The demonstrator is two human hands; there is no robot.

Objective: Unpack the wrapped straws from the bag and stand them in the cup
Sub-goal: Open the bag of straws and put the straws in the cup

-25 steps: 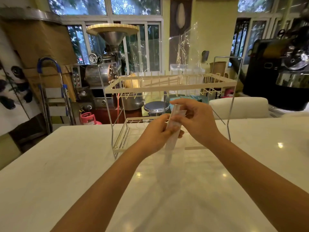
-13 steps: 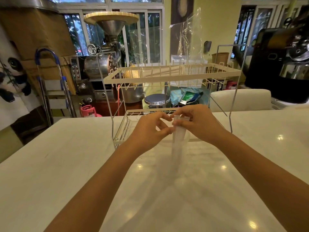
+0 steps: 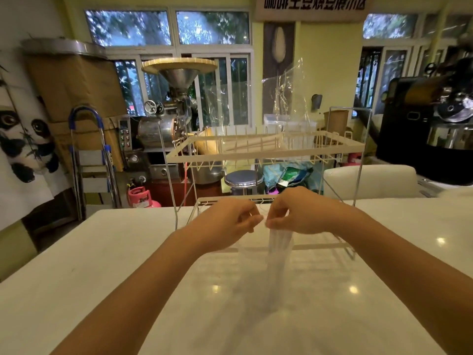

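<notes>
The bag [image 3: 279,254], clear and blurred, hangs upright over the middle of the table [image 3: 102,265], toward its far edge, its lower end near the tabletop; whether it touches is unclear. The right hand [image 3: 302,211] pinches the bag's top edge between thumb and fingers. The left hand [image 3: 230,219], just beside it, has curled fingers meeting at that same top edge; its exact hold is blurred. Behind the hands, a two-tier wire rack [image 3: 266,147] stands at the table's far edge, with clear plastic [image 3: 286,98] on its upper shelf.
</notes>
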